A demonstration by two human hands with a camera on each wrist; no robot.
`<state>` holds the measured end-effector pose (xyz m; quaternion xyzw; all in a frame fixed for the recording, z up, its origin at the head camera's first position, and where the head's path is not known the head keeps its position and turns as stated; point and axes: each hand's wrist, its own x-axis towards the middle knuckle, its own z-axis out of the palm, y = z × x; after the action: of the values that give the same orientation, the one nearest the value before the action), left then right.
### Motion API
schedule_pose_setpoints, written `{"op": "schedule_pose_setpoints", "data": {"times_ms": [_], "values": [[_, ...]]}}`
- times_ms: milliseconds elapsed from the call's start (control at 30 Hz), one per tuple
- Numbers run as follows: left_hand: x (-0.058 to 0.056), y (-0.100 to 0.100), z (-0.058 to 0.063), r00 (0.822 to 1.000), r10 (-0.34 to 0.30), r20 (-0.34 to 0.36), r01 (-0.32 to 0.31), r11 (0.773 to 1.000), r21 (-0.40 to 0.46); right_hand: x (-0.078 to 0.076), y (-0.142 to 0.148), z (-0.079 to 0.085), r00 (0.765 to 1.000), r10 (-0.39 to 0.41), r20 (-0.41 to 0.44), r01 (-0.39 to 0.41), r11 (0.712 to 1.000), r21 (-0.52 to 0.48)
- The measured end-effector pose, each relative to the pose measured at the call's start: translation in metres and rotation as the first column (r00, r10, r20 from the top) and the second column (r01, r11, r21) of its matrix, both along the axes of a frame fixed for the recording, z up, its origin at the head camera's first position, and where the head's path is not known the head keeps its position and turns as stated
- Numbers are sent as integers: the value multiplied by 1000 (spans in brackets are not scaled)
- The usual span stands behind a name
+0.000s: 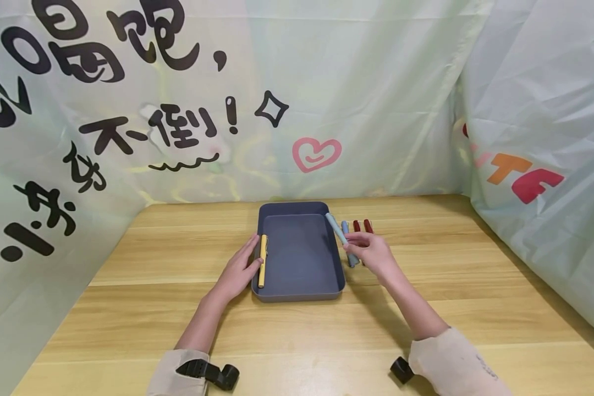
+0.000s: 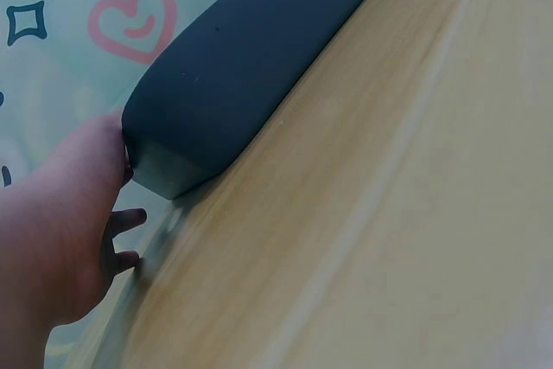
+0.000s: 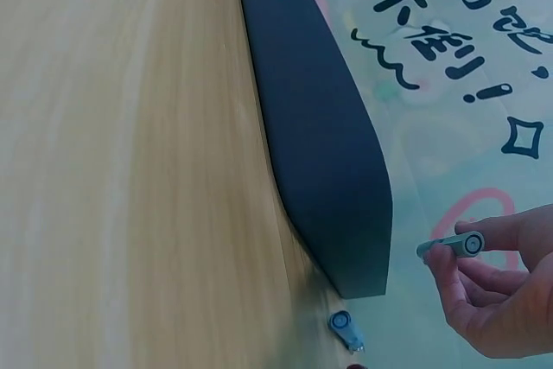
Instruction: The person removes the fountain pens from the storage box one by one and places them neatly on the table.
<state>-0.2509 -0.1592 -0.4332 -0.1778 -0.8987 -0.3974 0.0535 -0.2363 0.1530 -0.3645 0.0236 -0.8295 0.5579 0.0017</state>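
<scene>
A dark blue-grey tray (image 1: 302,253) lies on the table, with a yellow pen (image 1: 263,272) inside along its left wall. My left hand (image 1: 236,272) holds that wall, thumb over the rim by the yellow pen and fingers along the outside. In my right hand (image 1: 374,253) a light blue pen (image 1: 335,226) is pinched between thumb and fingers, tilted, its far end by the tray's right rim. The right wrist view shows this pen (image 3: 462,245) raised above the table. A blue pen (image 1: 345,226) lies right of the tray, partly hidden by the right hand.
Two dark red pens (image 1: 368,226) lie beyond the right hand, their near parts covered by it. The wooden table (image 1: 178,242) meets a printed cloth (image 1: 386,110) at the back and sides. Each wrist bears a black strapped camera (image 1: 223,377).
</scene>
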Motion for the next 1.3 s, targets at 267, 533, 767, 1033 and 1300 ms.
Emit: {"op": "schedule_pose_setpoints", "data": {"times_ms": [267,533,767,1033,1300], "values": [[1,0,0,1000,-5,-15,5,1000,10,0,10,0,999,-33,-6,33,999,8],[1,0,0,1000,-3,-6,3,1000,4,-2,21,1,999,-47,24,47,999,11],[0,0,0,1000,-3,-8,3,1000,5,-3,30,2,997,-69,26,69,998,15],[1,0,1,1000,-4,8,4,1000,13,-5,40,0,996,-88,12,88,996,-24],[1,0,1,1000,-7,6,7,1000,9,-8,49,-3,995,-101,26,102,994,-49]]}}
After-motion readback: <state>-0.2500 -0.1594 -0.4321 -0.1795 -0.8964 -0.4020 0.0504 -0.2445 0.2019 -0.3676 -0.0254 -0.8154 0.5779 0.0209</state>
